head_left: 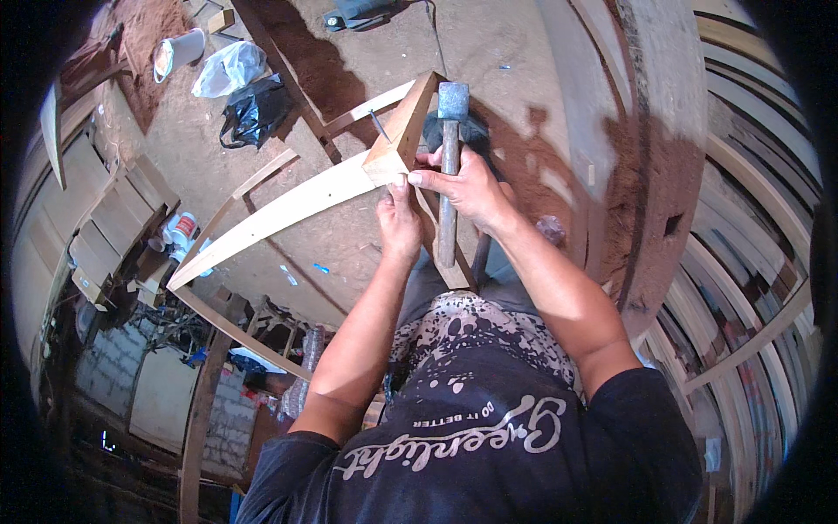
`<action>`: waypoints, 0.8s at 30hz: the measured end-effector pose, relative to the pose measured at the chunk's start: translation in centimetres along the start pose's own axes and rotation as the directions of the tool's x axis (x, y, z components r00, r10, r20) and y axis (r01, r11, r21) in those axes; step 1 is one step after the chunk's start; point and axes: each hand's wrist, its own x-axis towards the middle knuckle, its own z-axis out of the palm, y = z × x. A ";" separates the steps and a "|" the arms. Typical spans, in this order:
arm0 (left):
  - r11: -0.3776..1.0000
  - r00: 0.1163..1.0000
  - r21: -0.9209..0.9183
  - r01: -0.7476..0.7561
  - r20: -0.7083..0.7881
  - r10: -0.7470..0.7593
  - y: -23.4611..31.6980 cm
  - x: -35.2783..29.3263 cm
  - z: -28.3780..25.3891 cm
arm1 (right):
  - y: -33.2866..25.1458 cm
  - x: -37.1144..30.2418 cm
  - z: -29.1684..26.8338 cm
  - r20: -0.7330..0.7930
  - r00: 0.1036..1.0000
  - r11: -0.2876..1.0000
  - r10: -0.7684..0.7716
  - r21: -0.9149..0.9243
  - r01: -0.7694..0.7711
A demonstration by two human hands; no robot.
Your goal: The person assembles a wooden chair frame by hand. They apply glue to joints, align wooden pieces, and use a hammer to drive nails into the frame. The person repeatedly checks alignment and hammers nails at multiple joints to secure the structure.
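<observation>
A hammer with a blocky metal head (453, 102) and a worn wooden handle (449, 231) stands nearly upright in the picture. My right hand (476, 190) is closed around its handle, thumb reaching left to a wooden frame's corner. My left hand (400, 225) is closed in a pinch at that same corner; whatever is between its fingertips is too small to make out. The frame has a long, pale curved rail (288, 203) and a thicker angled block (404, 131). A dark nail-like rod (379, 126) sticks out beside the block.
At the upper left, a white bucket (180, 52), a clear plastic bag (230, 70) and a black bag (255, 112) lie on the dirt floor. A large wooden slab (656, 166) stands at right, beside stacked planks (751, 236). White containers (181, 229) sit at left.
</observation>
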 end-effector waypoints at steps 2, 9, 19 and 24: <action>0.999 1.000 -0.031 -0.015 -0.004 0.015 0.1 -0.1 0.5 | -0.1 0.0 0.0 -0.010 1.000 1.000 -0.006 -0.028 0.005; 0.996 0.996 -0.031 -0.078 -0.038 0.077 -1.4 0.4 -0.2 | 0.8 -1.2 1.0 -0.093 0.995 0.994 -0.044 0.097 0.053; 0.994 1.000 -0.109 -0.020 -0.006 0.019 0.5 0.0 0.2 | -2.9 -5.1 3.4 -0.111 0.982 0.917 -0.151 -0.387 0.097; 0.988 0.999 -0.149 0.042 0.016 -0.040 0.0 0.1 -0.2 | -3.9 -5.7 4.2 -0.132 0.973 0.901 -0.188 -0.417 0.118</action>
